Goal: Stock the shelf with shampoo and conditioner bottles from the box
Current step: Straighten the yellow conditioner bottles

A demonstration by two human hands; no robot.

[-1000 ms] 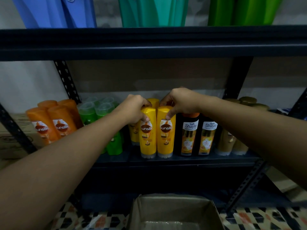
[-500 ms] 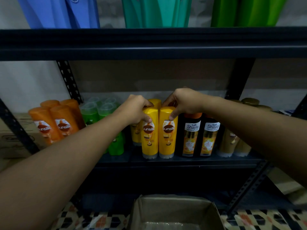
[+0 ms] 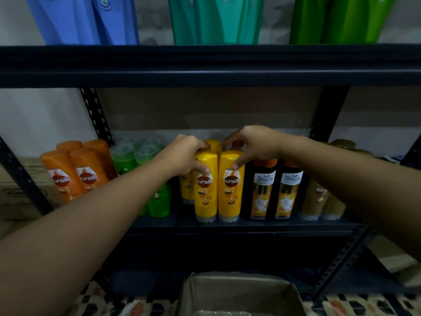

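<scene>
Two yellow Sunsilk bottles stand upright side by side at the front of the dark metal shelf (image 3: 227, 226). My left hand (image 3: 185, 155) grips the top of the left yellow bottle (image 3: 205, 195). My right hand (image 3: 252, 144) grips the top of the right yellow bottle (image 3: 230, 192), thumb on its front. More yellow bottles (image 3: 213, 144) stand behind them, mostly hidden. The open cardboard box (image 3: 239, 290) sits on the floor below, and its inside looks dark.
Orange Sunsilk bottles (image 3: 75, 174) and green bottles (image 3: 157, 199) stand left of the yellow ones. Black Safi Shayla bottles (image 3: 273, 190) and brown bottles (image 3: 319, 201) stand to the right. Blue, teal and green bottles fill the upper shelf (image 3: 209, 65). Slanted shelf braces (image 3: 341, 258) flank the box.
Both hands stay on the tops of the two yellow bottles. The bottles sit slightly further right beside the black ones; the view has shifted a little.
</scene>
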